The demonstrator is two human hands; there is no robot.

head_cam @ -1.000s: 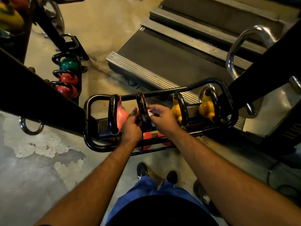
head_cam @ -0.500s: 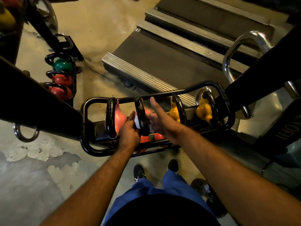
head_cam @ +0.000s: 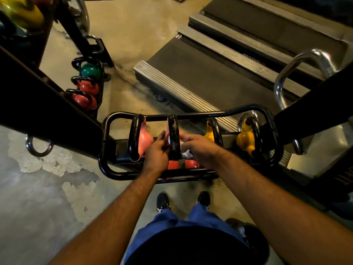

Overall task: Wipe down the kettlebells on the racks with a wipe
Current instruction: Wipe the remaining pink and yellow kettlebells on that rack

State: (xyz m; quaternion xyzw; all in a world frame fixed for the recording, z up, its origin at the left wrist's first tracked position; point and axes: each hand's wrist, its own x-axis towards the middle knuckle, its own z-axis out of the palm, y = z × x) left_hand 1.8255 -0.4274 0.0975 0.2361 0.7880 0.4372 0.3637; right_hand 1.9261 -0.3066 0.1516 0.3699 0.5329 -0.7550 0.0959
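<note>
Both hands rub the second pink kettlebell's black handle (head_cam: 172, 134); right hand (head_cam: 200, 150) grips the crumpled white wipe (head_cam: 186, 154), left hand (head_cam: 157, 153) fingers half open. Yellow kettlebells (head_cam: 245, 139) on the right look not yet wiped.

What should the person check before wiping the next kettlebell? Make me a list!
1. Wipe in right hand: ok.
2. Left hand steadying the pink kettlebell's handle: ok.
3. This kettlebell wiped all over: cannot tell.
4. Yellow kettlebells within reach on the rack: ok.
5. Wipe clean enough: cannot tell.
6. Feet clear of the rack: ok.
</note>
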